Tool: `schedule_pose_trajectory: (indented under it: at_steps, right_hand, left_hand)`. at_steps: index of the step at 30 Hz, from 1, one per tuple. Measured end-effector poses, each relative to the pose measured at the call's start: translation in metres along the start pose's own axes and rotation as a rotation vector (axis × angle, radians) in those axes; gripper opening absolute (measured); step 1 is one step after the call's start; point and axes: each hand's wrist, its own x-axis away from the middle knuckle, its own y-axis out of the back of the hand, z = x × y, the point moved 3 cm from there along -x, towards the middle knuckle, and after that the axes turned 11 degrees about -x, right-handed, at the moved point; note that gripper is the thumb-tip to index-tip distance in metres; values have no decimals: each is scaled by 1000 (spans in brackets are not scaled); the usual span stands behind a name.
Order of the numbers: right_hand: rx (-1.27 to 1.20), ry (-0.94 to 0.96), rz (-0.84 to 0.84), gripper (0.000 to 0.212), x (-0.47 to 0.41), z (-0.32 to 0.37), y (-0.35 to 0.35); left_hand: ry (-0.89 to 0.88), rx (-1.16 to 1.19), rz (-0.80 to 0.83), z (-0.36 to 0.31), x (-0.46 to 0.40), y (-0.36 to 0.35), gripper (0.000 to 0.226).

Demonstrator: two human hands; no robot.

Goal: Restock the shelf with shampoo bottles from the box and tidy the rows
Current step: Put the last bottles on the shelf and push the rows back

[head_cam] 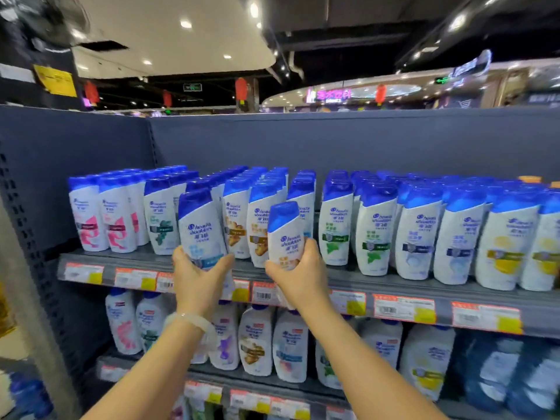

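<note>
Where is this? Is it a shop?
Most likely a supermarket. Rows of identical shampoo bottles fill a grey shelf, price tags line its front edge, and the left hand and right hand each hold a bottle.

I am standing in a shop, at a dark grey metal shelf [394, 286] with pegged uprights, the retail kind. Its edge carries a strip of orange and yellow price tags [404, 309] with barcodes. Rows of matching white shampoo bottles [375, 234] with blue caps face outward, many deep, with larger ones on the tier below. Beyond the top of the unit I see red lanterns [241, 89], a lit pink sign [331, 94], green exit signs [192, 87] and recessed ceiling lights.
</note>
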Motion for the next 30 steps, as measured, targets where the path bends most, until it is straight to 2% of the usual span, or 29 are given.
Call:
schedule_pose_trajectory:
  at_steps: [7,11,15,19,24,30]
  right_hand:
    - [9,-38,-161,45,-3,0,9]
    - [33,-57,-294,44,-2,0,23]
    - [39,-71,-375,44,-1,-2,40]
    - [49,-85,-437,46,-2,-4,58]
    - [63,-83,-455,44,0,-9,81]
    - [66,-54,-386,44,-6,-16,97]
  left_hand:
    - [-21,2,-5,4,-44,21,45]
    - [-17,-91,11,20,-58,17,51]
    - [-16,-54,105,17,-46,-7,52]
    - [-115,17,239,4,-11,-48,58]
    - [-128,114,320,-11,17,-104,77]
    - [-87,55,238,-19,20,-145,74]
